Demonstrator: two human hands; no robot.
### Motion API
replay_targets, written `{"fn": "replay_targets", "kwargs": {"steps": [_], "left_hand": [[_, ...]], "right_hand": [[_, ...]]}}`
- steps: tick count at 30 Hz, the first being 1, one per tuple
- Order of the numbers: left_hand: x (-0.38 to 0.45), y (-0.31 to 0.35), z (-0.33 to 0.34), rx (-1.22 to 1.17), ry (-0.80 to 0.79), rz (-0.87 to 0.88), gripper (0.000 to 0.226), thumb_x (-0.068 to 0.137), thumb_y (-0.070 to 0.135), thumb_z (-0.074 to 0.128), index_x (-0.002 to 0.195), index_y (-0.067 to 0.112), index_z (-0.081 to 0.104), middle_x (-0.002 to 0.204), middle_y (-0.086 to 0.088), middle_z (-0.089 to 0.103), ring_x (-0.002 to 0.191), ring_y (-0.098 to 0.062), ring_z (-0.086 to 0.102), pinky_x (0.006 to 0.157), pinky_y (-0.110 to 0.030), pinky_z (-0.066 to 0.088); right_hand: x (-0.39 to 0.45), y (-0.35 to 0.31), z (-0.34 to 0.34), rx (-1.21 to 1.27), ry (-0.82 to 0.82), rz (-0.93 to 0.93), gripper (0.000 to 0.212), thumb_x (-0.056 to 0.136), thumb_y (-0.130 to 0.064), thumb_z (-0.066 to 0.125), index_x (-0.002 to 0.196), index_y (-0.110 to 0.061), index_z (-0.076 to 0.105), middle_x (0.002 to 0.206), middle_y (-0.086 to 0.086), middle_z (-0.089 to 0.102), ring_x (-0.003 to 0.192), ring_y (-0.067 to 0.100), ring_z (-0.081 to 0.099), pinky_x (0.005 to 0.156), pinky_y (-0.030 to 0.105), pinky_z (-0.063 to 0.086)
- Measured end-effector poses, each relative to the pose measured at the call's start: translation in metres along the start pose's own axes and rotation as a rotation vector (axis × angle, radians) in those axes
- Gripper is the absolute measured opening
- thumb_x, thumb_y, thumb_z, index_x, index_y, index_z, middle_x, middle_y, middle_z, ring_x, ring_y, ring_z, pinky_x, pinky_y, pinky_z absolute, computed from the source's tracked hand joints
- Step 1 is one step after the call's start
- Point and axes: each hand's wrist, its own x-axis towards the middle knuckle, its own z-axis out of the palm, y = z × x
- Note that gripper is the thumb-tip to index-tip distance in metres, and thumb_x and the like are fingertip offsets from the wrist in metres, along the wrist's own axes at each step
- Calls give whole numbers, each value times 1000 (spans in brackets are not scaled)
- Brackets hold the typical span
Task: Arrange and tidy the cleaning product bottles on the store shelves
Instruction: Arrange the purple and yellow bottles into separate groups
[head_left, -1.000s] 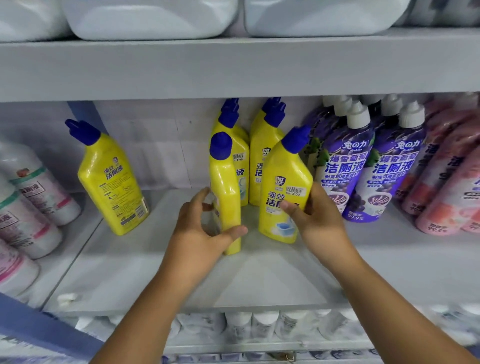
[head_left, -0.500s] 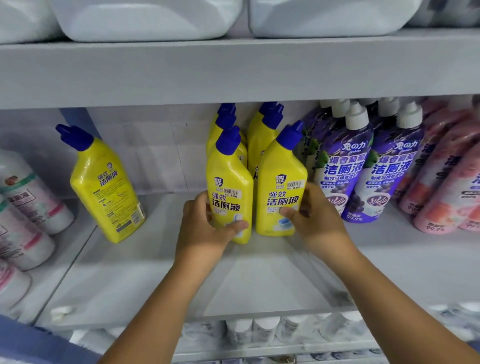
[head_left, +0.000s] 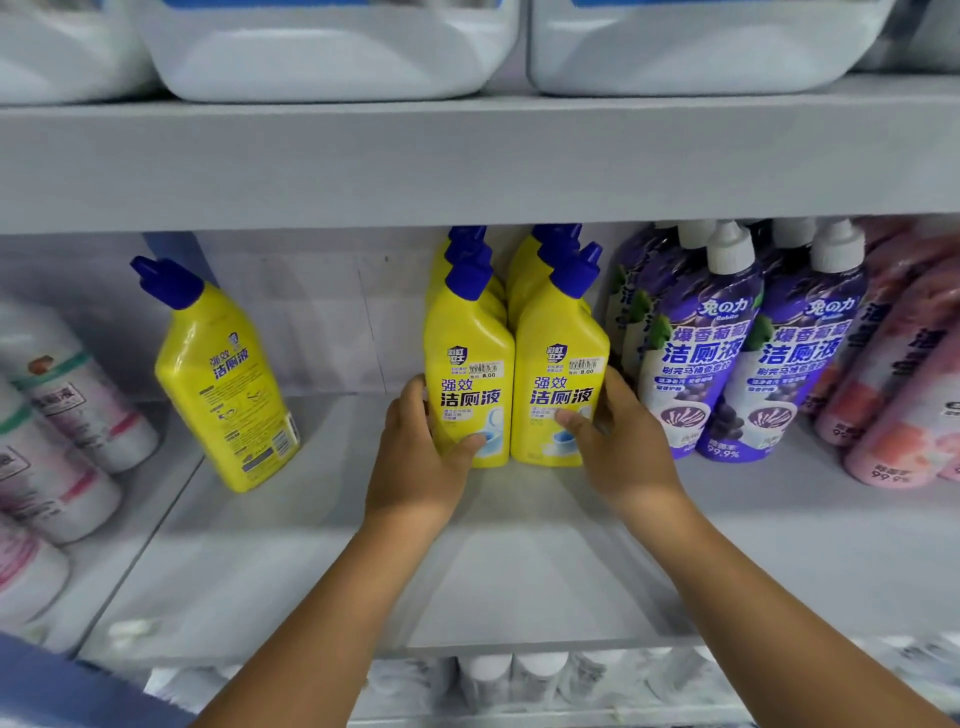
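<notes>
Bottles stand two abreast at the middle of the shelf (head_left: 519, 571): the left front yellow bottle (head_left: 470, 374) and the right front yellow bottle (head_left: 561, 374) touch side by side, labels facing out, with more blue-capped yellow ones lined up behind them toward 12 o'clock. The left hand (head_left: 421, 457) wraps the left front bottle low down, thumb across its face and fingers round its far side; that grip is closed on it. The right hand (head_left: 623, 452) clasps the right front bottle the same way, thumb on the label.

Risk lies mostly in the tall, narrow shape. Both holds sit near the base, so a push toward 12 o'clock could tip a neck back and knock the row behind like skittles. At 3 o'clock the purple bottles (head_left: 727, 364) stand just beside the right hand's knuckles; a sideways nudge could topple them. At 9 o'clock, well apart, a stray yellow bottle (head_left: 223, 384) leans with its back label showing, still to be brought into line, I judge.
</notes>
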Motion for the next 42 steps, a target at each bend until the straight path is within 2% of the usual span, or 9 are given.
{"fn": "replay_targets", "kwargs": {"steps": [5,9,11,15,19,23,31,37,42], "left_hand": [[-5,6,-14,-19,60,91,60,79,33,80,132,31,51,127,1,60,104,-14,65,92,-50,57],[-22,-24,-102,165,744,325,44,93,30,73,122,0,58,124,-15,59,117,-31,58,103,-50,46],[-13,-56,-149,177,868,125,68,86,52,77,130,4,56,133,-15,60,126,-29,58,107,-50,46],[15,-72,-167,-32,556,-267,77,79,48,82,140,16,46,132,-5,66,116,-23,67,101,-43,51],[11,-59,-156,102,420,-229,42,81,50,76,105,22,55,100,0,70,95,-29,71,83,-45,54],[-27,-12,-131,75,434,-262,48,75,45,84,96,25,46,83,4,63,81,-31,65,75,-45,53],[-62,54,-52,168,128,-235,73,72,29,76,130,49,37,84,16,60,90,-34,66,74,-33,47],[-65,67,-31,149,110,-161,69,67,40,68,129,49,38,113,14,62,101,-28,66,83,-37,54],[-68,49,-26,72,205,-35,70,57,36,70,122,33,45,107,5,59,101,-30,61,84,-44,54]], "right_hand": [[0,6,4,-31,20,11,29,96,-11,68,119,-26,61,104,-14,72,96,2,70,84,21,52],[-1,10,5,-45,11,11,31,98,-8,63,125,-24,61,105,-14,71,90,-10,66,75,3,44],[0,10,5,-70,16,3,36,100,-8,60,133,-22,58,110,-10,71,92,2,67,72,-4,39],[0,10,6,-94,3,11,37,102,-11,57,137,-25,55,109,-12,69,88,-5,63,77,1,44],[-1,13,3,-100,-22,35,31,102,-11,56,131,-21,60,105,-11,70,84,-22,59,71,-4,38],[-1,12,3,-88,-25,50,31,102,-11,57,131,-22,61,107,-11,70,91,0,64,70,-4,38],[-2,14,1,-81,-32,65,32,104,-14,54,134,-23,60,110,-8,72,82,-30,54,68,-6,36],[-2,13,1,-95,-34,66,31,103,-17,55,133,-24,60,115,-7,73,90,-1,63,68,-6,36],[-3,15,1,-74,-64,82,30,103,-19,56,133,-24,60,113,-9,73,92,-8,63,69,-4,39]]}}
